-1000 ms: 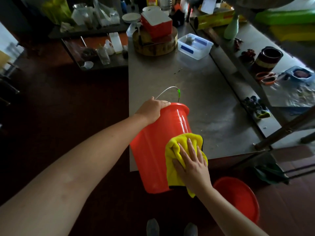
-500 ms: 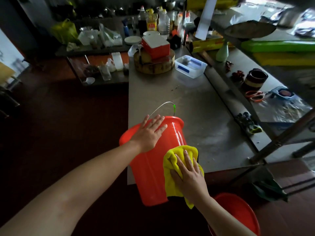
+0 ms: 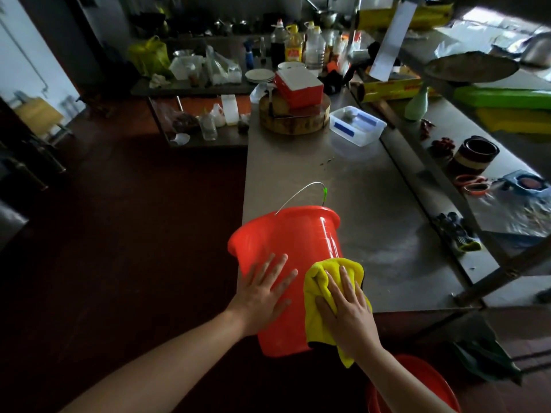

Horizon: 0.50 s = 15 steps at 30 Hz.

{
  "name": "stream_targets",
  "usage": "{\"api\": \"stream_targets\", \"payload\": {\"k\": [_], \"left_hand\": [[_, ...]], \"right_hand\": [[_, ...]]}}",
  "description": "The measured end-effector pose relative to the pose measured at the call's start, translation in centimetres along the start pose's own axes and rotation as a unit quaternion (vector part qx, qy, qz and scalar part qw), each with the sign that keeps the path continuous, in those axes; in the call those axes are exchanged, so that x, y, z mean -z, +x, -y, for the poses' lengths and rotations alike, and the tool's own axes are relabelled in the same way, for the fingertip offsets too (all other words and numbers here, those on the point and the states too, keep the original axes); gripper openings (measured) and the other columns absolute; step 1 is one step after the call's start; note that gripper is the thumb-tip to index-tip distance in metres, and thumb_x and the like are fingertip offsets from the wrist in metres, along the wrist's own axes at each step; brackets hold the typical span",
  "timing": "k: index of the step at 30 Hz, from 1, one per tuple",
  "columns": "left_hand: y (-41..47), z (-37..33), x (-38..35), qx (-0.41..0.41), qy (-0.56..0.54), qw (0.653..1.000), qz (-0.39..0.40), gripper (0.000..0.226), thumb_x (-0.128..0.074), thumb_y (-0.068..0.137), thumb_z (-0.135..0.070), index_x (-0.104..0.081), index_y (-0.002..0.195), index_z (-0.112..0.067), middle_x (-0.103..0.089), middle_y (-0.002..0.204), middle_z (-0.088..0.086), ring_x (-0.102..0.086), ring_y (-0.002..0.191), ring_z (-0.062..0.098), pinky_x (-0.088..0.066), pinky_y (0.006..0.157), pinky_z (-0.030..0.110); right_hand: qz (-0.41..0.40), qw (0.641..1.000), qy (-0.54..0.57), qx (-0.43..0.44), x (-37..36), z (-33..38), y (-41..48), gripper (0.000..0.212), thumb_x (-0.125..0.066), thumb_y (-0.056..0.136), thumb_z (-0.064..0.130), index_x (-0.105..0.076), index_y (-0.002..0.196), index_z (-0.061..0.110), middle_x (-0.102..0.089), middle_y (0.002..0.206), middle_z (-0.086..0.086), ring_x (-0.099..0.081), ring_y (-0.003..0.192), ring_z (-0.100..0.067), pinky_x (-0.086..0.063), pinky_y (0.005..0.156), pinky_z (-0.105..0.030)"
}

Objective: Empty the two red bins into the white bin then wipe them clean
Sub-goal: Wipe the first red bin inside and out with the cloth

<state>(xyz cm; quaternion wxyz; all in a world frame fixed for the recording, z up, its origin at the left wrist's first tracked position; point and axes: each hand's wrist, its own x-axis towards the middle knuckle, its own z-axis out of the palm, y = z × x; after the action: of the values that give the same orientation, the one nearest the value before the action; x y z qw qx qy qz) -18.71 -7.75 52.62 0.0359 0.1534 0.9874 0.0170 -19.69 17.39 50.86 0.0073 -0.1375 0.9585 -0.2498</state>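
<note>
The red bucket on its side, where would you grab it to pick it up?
Probably by the thin metal handle that arcs over the rim of the red bucket. Reach from the far, open-mouth end, since the handle sticks out there with space under it. The smooth round wall offers nothing to grip; the left hand only lies flat on it, and the right hand presses a yellow cloth.

I see my left hand [image 3: 262,296] flat on the tilted red bin [image 3: 293,263] at the bench [image 3: 357,189] edge. My right hand [image 3: 348,311] presses a yellow cloth [image 3: 320,281] against its side.
</note>
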Motion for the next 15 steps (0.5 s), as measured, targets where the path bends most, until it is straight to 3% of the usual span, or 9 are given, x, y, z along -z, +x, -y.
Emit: {"api": "stream_targets", "payload": {"k": [5, 8, 11, 15], "left_hand": [[-2.4, -1.0, -1.1, 0.01, -0.017, 1.0, 0.001, 0.069, -0.019, 0.099, -0.067, 0.008, 0.158, -0.042, 0.031, 0.164, -0.002, 0.026, 0.151, 0.03, -0.007, 0.122, 0.06], [-3.8, -1.5, -2.2, 0.057, -0.061, 0.997, 0.002, 0.069, -0.022, 0.097, -0.072, 0.011, 0.154, -0.053, 0.029, 0.164, -0.005, 0.023, 0.152, 0.033, -0.009, 0.121, 0.063], [-4.6, -2.3, -3.2, 0.128, -0.135, 0.982, 0.03, 0.069, -0.022, 0.093, -0.077, 0.016, 0.148, -0.062, 0.027, 0.165, -0.002, 0.009, 0.154, 0.039, -0.014, 0.12, 0.063], [-5.0, -3.3, -3.9, 0.169, -0.232, 0.956, 0.058, 0.07, -0.018, 0.09, -0.083, 0.021, 0.145, -0.064, 0.009, 0.168, 0.012, -0.012, 0.152, 0.042, -0.027, 0.117, 0.061]], "right_hand": [[-0.001, 1.0, 0.029, 0.0, 0.0, -1.0, 0.2, 0.065, -0.036, 0.094, 0.072, -0.007, 0.151, 0.062, 0.001, 0.168, 0.016, -0.009, 0.155, -0.024, -0.036, 0.115, -0.054], [-0.002, 0.999, 0.053, -0.012, 0.0, -1.9, 0.2, 0.066, -0.035, 0.093, 0.075, -0.007, 0.151, 0.062, 0.001, 0.168, 0.016, -0.011, 0.155, -0.023, -0.035, 0.115, -0.054], [-0.005, 0.996, 0.079, -0.031, 0.1, -2.8, -0.2, 0.067, -0.031, 0.09, 0.081, -0.008, 0.15, 0.064, -0.001, 0.168, 0.016, -0.014, 0.154, -0.025, -0.034, 0.116, -0.053], [-0.005, 0.991, 0.117, -0.062, 0.3, -3.7, -1.0, 0.061, -0.035, 0.088, 0.082, -0.006, 0.141, 0.075, 0.001, 0.164, 0.026, -0.016, 0.153, -0.024, -0.033, 0.114, -0.05]]}}
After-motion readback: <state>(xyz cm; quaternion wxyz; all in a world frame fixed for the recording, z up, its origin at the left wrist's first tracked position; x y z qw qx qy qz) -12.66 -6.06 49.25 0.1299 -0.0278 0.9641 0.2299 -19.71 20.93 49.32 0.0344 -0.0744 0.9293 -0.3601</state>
